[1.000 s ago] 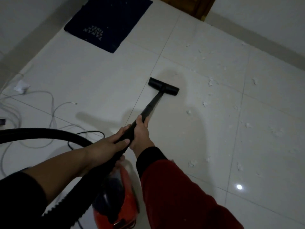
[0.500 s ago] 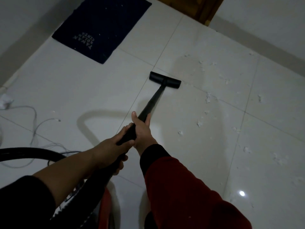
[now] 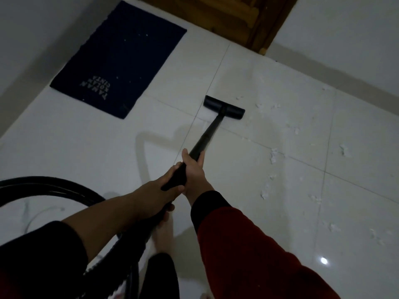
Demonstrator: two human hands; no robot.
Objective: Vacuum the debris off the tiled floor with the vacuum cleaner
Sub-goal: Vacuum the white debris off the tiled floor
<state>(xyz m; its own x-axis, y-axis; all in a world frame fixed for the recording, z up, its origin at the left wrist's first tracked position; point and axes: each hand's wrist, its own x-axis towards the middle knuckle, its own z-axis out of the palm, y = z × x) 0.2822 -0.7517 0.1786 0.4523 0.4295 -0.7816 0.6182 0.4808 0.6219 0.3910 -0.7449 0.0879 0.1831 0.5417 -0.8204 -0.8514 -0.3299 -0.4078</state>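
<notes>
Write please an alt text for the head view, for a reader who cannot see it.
Both hands, left and right, grip a black vacuum wand whose nozzle rests on a white tiled floor. White debris is scattered to the nozzle's right. A dark mat lies at upper left, and a black hose curves in from the left.

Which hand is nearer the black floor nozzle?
Right. The right hand grips the black wand further forward; the left hand holds behind it, farther from the black floor nozzle.

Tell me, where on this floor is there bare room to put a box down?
Bare tile lies between the dark mat, the hose and the wand. Right of the vacuum head, paper scraps crowd the tiles.
</notes>
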